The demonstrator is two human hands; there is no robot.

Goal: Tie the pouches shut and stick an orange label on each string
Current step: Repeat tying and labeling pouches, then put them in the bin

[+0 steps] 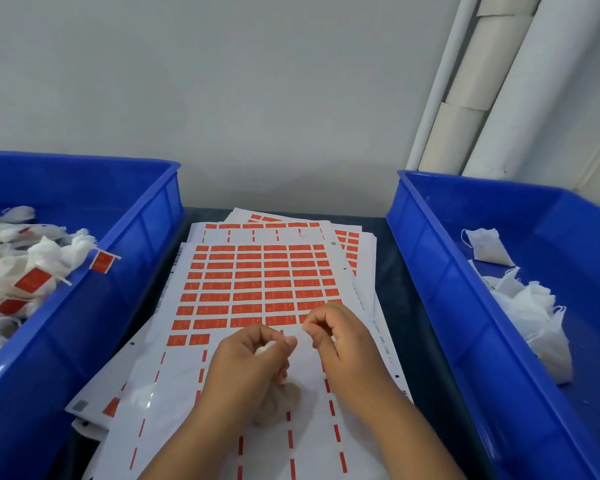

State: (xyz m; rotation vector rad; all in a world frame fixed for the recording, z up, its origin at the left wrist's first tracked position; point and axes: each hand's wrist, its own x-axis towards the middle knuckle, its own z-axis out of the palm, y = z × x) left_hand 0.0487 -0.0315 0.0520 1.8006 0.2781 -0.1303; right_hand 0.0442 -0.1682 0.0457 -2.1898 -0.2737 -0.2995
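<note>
Both hands are working close together over the middle of the label sheets. The left hand (253, 358) is curling its fingers around a small white pouch (284, 393), gripping its gathered neck, while the filled body of the pouch is hanging below the palm and resting against the sheet. The right hand (336, 336) is pinching the pouch's thin white string (300, 336) between thumb and forefinger, and the string is running taut across the short gap to the left fingertips. Whether a knot is already formed is too small to tell.

Under the hands, a stack of white label sheets (257, 282) is lying fanned on the dark table (395, 306). The top sheet is carrying rows of orange labels (246, 296) in its far part, while its near part is showing only narrow orange strips between bare backing.

On the left, a blue bin (111, 271) is holding a heap of tied pouches (45, 258), several showing orange labels on their strings. On the right, a second blue bin (465, 289) is holding loose white pouches (530, 306) without labels, with 1 lying apart from the heap, nearer the far wall. White pipes (492, 81) are running up the wall behind the right bin.
</note>
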